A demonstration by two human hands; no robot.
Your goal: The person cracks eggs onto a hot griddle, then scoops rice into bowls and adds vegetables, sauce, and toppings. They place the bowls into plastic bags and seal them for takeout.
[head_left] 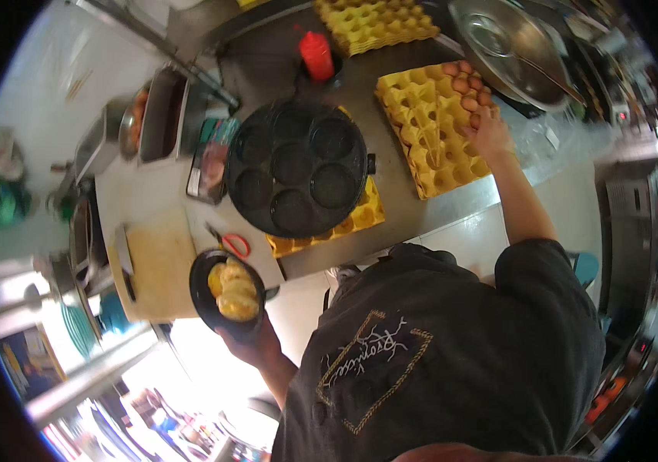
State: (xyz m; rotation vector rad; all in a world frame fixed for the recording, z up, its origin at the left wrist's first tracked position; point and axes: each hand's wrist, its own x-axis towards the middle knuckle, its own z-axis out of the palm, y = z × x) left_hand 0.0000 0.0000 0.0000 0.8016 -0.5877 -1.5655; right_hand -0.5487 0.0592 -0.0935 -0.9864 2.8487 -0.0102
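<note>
At the lower left, my left hand (256, 344) holds a small black pan or bowl (199, 289) by its near side. Several cooked eggs (236, 294), white and yellow, lie heaped in it. My right arm reaches out to a yellow egg tray (413, 127) on the metal counter. There my right hand (492, 138) has its fingers curled at one of the brown eggs (463, 85) grouped along the tray's far right side. Most of the other cups hold no egg. Between my hands sits a round black pan with several round hollows (290, 163), partly over another yellow tray (373, 212).
Red-handled scissors (235, 245) lie near a cutting board (163, 254) with a knife (125, 262). A red squeeze bottle (316, 55), stacked egg trays (375, 23) and a large metal bowl (540, 73) stand at the back. Metal containers (165, 115) line the left.
</note>
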